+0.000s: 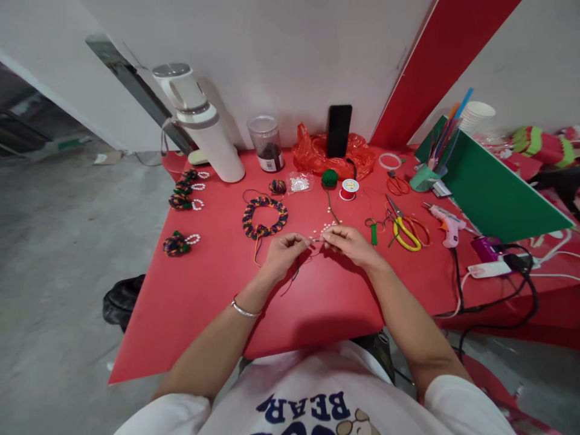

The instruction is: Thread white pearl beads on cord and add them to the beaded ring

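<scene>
My left hand [286, 249] is closed in a pinch above the table, a silver bangle on its wrist. Facing it, my right hand [345, 241] pinches too, the fingertips a short gap apart. A thin thread runs between them; its exact ends and any bead on it are too small to tell. Loose white beads [328, 227] lie just beyond the fingertips. Left of them rests a multicoloured braided yarn ring [265, 217] with loose tails. A green yarn ball [329, 177] trails a strand toward my right hand. Beside it stands a red thread spool [348, 190].
Several yarn pieces with white bead loops [176, 244] line the left edge. Behind are a white flask [212, 142], a clear jar [266, 145], a bead packet [299, 182] and a phone [339, 130]. Yellow-handled pliers [406, 234], a glue gun [448, 226] and cables lie right.
</scene>
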A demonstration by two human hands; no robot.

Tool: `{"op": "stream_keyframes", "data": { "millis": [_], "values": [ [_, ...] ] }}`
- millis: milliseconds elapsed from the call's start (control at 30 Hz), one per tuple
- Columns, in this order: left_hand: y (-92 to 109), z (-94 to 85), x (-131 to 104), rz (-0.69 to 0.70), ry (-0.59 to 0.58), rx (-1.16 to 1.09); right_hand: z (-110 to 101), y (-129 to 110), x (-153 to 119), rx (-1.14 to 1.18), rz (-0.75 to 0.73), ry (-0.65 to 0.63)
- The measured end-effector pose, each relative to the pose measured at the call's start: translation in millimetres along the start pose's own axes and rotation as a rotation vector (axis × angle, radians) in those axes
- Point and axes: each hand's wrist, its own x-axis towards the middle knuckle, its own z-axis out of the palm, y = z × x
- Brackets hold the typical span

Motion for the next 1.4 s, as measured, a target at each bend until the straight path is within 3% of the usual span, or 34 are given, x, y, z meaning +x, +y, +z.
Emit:
{"op": "stream_keyframes", "data": {
  "millis": [133,333,533,700,867,1067,1233,1400],
  "values": [
    [-1,0.4,0,-0.04,0.007,0.015,5,-1,2,0.175,0.147,-0.04],
    [-5,1.3,-1,-0.045,-0.043,0.058,10,4,6,0.395,0.216,0.012],
    [-8,-2.8,1,0.229,0.006,0.249,12,3,6,0.415,0.212,0.028],
    [-11,-5.1,1,0.086,-0.102,0.163,13,0,5,0.394,0.197,0.013],
    [-18,-9.1,7,0.282,-0.056,0.252,15,5,7,0.354,0.208,0.032],
    [-21,-7.5,6,0.36,-0.127,0.318,23,12,9,0.239,0.116,0.069],
    [-23,-8.0,5,0.472,-0.013,0.466,25,11,7,0.063,0.015,0.043],
    [-21,-9.1,2,0.653,0.027,0.648,23,11,6,0.0,0.024,0.03]
  ]
}}
